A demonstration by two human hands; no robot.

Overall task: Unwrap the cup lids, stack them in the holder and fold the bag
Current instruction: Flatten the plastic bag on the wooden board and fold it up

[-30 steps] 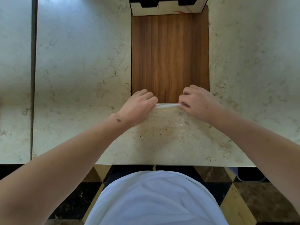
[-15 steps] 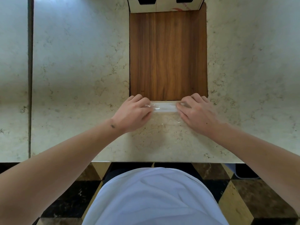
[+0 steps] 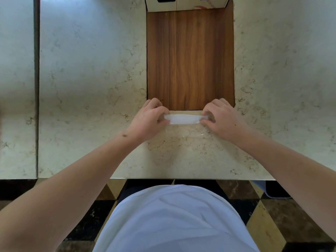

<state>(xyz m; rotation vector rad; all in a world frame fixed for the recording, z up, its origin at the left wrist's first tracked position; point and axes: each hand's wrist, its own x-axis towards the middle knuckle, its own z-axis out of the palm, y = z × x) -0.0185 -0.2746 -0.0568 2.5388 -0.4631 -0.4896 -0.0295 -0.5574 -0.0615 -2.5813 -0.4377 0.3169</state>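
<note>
Head view: left hand and right hand each pinch one end of the clear bag, rolled into a narrow strip on the marble tabletop, just beside the wooden board.

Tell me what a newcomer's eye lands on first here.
First the two hands, left hand and right hand, pinching the ends of a folded clear bag on the marble counter. Next, the wooden board just beyond them, running to a holder at the top edge.
</note>
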